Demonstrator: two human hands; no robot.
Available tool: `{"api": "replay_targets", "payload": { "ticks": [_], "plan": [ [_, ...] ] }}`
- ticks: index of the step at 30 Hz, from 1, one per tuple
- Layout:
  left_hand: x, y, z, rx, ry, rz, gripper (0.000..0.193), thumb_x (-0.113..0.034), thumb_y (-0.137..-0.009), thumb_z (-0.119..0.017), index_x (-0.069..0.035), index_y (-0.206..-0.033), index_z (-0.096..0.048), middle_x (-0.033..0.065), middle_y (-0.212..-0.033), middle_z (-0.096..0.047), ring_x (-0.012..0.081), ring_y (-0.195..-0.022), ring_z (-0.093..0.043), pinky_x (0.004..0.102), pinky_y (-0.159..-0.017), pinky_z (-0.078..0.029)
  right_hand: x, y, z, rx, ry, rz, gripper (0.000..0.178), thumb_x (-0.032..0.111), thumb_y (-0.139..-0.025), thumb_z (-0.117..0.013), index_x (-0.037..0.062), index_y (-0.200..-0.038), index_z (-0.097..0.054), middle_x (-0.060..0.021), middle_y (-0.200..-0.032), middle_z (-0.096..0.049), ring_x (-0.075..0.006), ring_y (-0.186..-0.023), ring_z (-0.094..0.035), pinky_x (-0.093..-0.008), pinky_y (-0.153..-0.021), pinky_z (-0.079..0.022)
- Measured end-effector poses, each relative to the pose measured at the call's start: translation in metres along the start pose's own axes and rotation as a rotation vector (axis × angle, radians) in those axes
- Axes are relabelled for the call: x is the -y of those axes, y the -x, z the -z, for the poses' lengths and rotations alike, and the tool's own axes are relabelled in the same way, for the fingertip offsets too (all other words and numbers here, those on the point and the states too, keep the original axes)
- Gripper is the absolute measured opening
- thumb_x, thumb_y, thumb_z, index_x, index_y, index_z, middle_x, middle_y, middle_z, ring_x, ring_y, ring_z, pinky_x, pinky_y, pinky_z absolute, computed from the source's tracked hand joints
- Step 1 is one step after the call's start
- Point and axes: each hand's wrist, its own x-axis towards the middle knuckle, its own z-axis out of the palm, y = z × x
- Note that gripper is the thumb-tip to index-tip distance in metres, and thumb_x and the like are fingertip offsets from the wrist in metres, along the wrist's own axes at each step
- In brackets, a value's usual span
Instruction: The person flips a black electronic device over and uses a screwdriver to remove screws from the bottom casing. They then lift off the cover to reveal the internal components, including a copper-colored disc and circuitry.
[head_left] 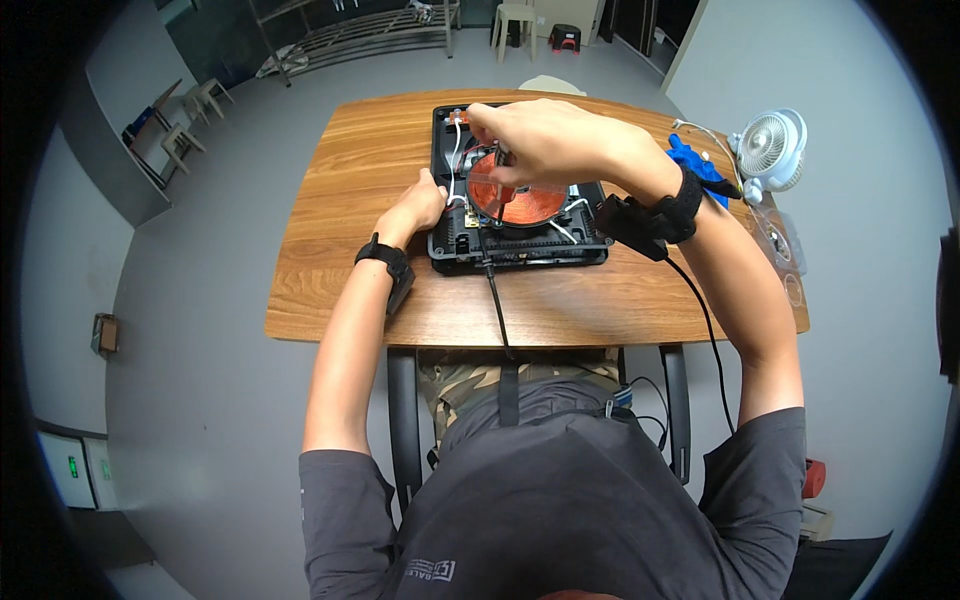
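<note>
An opened induction cooker [520, 246] lies on the table in front of me, its black housing showing a round copper coil [535, 207], white wires and a small circuit board. My left hand [422, 203] grips the housing's left edge with curled fingers. Above the coil, my right hand [540, 145] is closed around a screwdriver [503, 195] held upright, with a reddish handle and dark shaft. The screwdriver's tip is hard to make out against the coil's near edge. A black power cord [496, 300] runs from the housing's near side toward me.
On the wooden table's [330, 220] right side are a blue glove-like item [690, 158], a white fan [768, 150] and a clear plastic container [780, 240]. A black cable [712, 330] hangs from the device on my right wrist. Stools and a metal rack [365, 45] stand beyond.
</note>
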Motion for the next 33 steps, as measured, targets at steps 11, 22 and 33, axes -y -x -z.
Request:
{"api": "replay_targets", "payload": {
  "ticks": [11, 22, 33],
  "plan": [
    [0.002, -0.003, -0.004, -0.02, -0.041, 0.009, 0.065, -0.031, -0.104, -0.046, 0.01, -0.151, -0.028, 0.0404, -0.132, -0.058, 0.0489, -0.13, -0.056, 0.0497, -0.11, -0.044, 0.009, 0.0, -0.002, -0.05, 0.198, -0.149, 0.044, 0.042, -0.094, -0.069, -0.0002, -0.107, -0.068, -0.0219, -0.082, -0.074, -0.0414, -0.082, -0.074, -0.0494, -0.076, -0.06],
    [0.008, -0.007, -0.006, -0.042, 0.015, -0.023, 0.065, -0.033, -0.104, -0.047, 0.009, -0.15, -0.029, 0.04, -0.133, -0.058, 0.0488, -0.129, -0.057, 0.05, -0.109, -0.045, 0.004, 0.009, -0.003, -0.036, 0.0, 0.113, 0.046, 0.029, -0.09, -0.074, 0.0035, -0.125, -0.057, -0.019, -0.117, -0.069, -0.0386, -0.105, -0.069, -0.0462, -0.085, -0.057],
    [0.002, -0.002, -0.004, -0.056, -0.042, 0.023, 0.061, -0.031, -0.104, -0.047, 0.009, -0.147, -0.032, 0.0391, -0.133, -0.059, 0.0482, -0.13, -0.057, 0.0503, -0.11, -0.044, 0.004, 0.008, -0.002, -0.105, 0.12, -0.034, 0.032, 0.025, -0.086, -0.073, 0.0002, -0.107, -0.067, -0.0183, -0.096, -0.073, -0.0387, -0.094, -0.071, -0.0462, -0.084, -0.059]
  ]
}}
